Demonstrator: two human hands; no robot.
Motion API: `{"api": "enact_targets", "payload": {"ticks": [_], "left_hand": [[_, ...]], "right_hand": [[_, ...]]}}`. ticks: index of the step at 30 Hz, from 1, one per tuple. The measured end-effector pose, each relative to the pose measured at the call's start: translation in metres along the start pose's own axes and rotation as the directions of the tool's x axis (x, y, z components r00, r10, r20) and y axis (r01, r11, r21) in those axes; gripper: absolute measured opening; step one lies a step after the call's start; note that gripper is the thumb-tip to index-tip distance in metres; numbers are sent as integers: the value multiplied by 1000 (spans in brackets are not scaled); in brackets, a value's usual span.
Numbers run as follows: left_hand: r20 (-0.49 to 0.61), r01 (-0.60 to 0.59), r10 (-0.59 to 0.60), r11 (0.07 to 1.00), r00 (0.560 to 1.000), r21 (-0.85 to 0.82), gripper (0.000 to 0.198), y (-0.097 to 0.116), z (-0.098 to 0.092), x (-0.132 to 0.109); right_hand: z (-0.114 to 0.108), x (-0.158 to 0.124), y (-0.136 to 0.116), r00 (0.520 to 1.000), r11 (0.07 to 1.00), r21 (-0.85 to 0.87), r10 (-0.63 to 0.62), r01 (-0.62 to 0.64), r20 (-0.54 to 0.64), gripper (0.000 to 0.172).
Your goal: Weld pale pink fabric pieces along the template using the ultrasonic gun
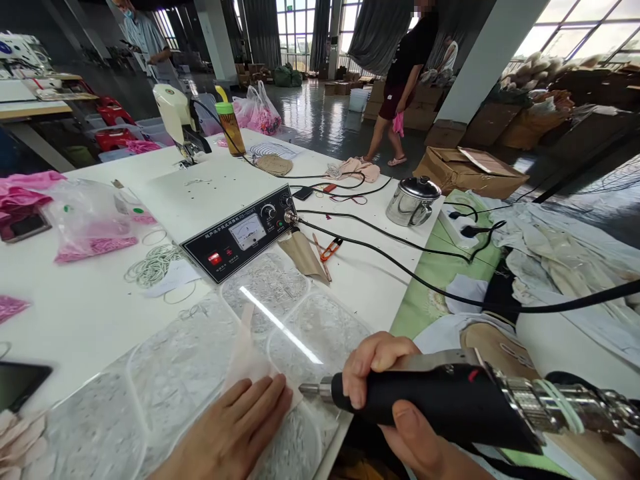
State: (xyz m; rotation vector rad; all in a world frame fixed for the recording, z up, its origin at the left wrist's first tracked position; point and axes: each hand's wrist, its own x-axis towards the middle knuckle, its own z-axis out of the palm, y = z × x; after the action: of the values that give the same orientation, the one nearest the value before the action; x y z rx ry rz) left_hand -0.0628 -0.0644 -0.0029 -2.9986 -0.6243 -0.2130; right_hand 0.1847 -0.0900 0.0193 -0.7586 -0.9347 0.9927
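My left hand (235, 427) lies flat with its fingers stretched out, pressing a thin pale pink piece of fabric (244, 357) onto a clear sheet with a grey marbled pattern (175, 360). Wrapped around a black handheld ultrasonic tool (440, 397), my right hand (375, 357) holds it nearly level above the table's near right edge. The tool's narrow metal tip (310, 389) points left, close to the fabric's edge beside my left fingertips. Whether the tip touches the fabric, I cannot tell.
A black control box (240, 233) with a dial and red switch stands ahead, its cable (380, 257) crossing rightward. Nearby are orange-handled snips (330, 250), a metal mug (413, 203), a bottle (231, 130) and a power strip (457, 227). A person (407, 67) stands beyond the table.
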Motion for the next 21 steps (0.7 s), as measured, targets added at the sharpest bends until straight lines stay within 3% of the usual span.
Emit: {"api": "enact_targets", "payload": {"ticks": [7, 14, 21], "left_hand": [[-45, 12, -13, 1000, 999, -13, 41, 1, -4, 4], [-36, -1, 1, 1000, 999, 8, 41, 2, -5, 5], [-72, 3, -4, 1000, 997, -6, 40, 2, -2, 3]], "right_hand": [[4, 5, 10, 987, 996, 52, -74, 67, 143, 21], [0, 5, 17, 974, 996, 51, -77, 68, 215, 20], [-1, 3, 21, 980, 997, -10, -77, 80, 186, 23]]}}
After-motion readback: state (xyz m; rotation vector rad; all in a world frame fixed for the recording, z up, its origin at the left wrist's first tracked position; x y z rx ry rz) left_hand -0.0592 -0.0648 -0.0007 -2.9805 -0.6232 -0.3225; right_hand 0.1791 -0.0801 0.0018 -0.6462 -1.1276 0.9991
